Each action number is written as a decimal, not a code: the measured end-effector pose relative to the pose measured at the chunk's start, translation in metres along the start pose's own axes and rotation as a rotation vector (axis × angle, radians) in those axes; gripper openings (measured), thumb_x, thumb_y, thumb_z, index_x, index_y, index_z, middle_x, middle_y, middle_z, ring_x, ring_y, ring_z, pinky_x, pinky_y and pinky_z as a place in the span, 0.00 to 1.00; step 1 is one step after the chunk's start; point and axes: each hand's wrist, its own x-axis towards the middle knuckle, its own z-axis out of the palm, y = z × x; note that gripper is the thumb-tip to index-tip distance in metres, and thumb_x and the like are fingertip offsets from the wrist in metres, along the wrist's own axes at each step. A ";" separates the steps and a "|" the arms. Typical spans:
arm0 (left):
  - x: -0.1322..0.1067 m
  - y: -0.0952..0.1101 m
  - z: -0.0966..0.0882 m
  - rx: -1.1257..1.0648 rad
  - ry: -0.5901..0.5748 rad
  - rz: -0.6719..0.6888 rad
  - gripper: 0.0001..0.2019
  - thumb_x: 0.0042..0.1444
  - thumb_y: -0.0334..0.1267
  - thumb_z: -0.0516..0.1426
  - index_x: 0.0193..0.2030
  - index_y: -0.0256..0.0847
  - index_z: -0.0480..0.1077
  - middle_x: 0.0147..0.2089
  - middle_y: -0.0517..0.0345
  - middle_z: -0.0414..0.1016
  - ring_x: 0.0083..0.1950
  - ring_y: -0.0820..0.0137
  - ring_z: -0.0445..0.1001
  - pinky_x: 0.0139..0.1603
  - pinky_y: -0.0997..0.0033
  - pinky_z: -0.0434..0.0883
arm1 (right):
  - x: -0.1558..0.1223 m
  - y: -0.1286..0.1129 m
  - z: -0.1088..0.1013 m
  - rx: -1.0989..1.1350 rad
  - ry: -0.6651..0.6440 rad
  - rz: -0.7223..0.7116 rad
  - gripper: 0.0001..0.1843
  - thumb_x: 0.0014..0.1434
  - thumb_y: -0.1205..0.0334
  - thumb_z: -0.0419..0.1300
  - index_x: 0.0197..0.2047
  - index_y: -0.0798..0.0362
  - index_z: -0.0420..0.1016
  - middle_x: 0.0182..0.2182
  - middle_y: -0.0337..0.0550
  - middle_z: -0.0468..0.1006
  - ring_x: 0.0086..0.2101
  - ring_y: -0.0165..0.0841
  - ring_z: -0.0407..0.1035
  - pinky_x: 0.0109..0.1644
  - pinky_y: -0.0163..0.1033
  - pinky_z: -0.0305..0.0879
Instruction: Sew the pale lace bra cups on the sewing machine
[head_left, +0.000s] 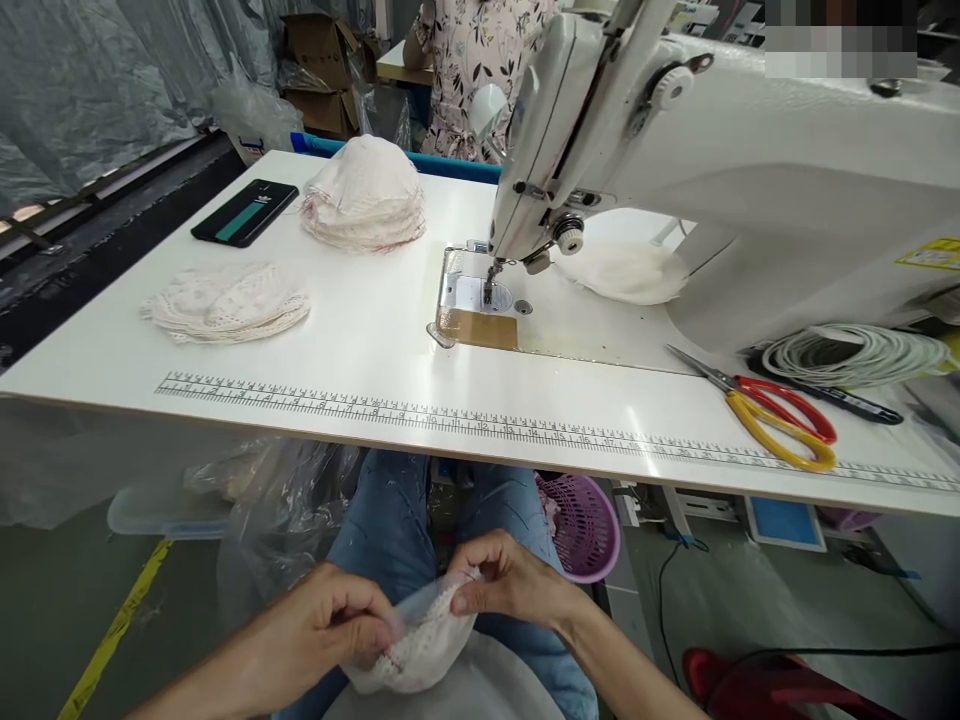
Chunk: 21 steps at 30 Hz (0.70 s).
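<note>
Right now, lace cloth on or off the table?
Off: the lace cloth is held between left hand and right hand, over the lap.

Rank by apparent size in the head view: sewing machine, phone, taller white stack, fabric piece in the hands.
1. Sewing machine
2. Taller white stack, fabric piece: too alike to rank
3. Phone

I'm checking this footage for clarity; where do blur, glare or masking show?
Head view: fingertips of the left hand and the upper edge of the cloth piece look smeared, likely by motion; head view: glare streaks the white table at the printed ruler; head view: a pixelated patch sits upper right.
</note>
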 end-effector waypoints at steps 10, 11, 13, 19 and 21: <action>0.000 0.000 0.003 -0.229 -0.056 0.035 0.08 0.45 0.33 0.60 0.34 0.38 0.78 0.20 0.66 0.64 0.25 0.77 0.56 0.28 0.80 0.57 | 0.000 0.000 0.001 -0.001 0.006 -0.027 0.20 0.44 0.50 0.70 0.25 0.59 0.71 0.21 0.34 0.68 0.23 0.23 0.60 0.28 0.29 0.55; 0.001 -0.002 0.004 -0.197 -0.028 0.035 0.08 0.45 0.32 0.59 0.32 0.38 0.78 0.19 0.67 0.63 0.24 0.77 0.54 0.26 0.80 0.55 | -0.001 0.001 0.000 -0.004 0.008 -0.025 0.20 0.44 0.50 0.70 0.25 0.59 0.71 0.21 0.34 0.68 0.23 0.23 0.60 0.28 0.29 0.55; 0.001 -0.004 0.003 -0.145 -0.005 0.039 0.08 0.46 0.32 0.57 0.31 0.38 0.79 0.19 0.67 0.64 0.24 0.77 0.55 0.25 0.80 0.54 | -0.001 0.002 0.000 -0.008 0.010 -0.018 0.20 0.44 0.50 0.70 0.25 0.58 0.71 0.21 0.35 0.68 0.23 0.23 0.60 0.29 0.30 0.56; -0.002 -0.005 -0.006 -0.207 -0.157 0.043 0.13 0.50 0.33 0.55 0.39 0.44 0.79 0.34 0.61 0.80 0.35 0.69 0.72 0.37 0.77 0.65 | -0.002 -0.001 0.003 -0.028 -0.017 -0.020 0.19 0.45 0.50 0.69 0.26 0.59 0.73 0.22 0.37 0.70 0.25 0.25 0.63 0.29 0.30 0.57; -0.002 -0.004 -0.008 -0.271 -0.189 0.046 0.14 0.50 0.32 0.56 0.42 0.44 0.78 0.39 0.60 0.81 0.38 0.67 0.74 0.40 0.76 0.67 | -0.001 -0.001 0.004 -0.035 -0.022 -0.022 0.19 0.45 0.50 0.69 0.26 0.59 0.73 0.22 0.36 0.70 0.24 0.25 0.62 0.29 0.30 0.57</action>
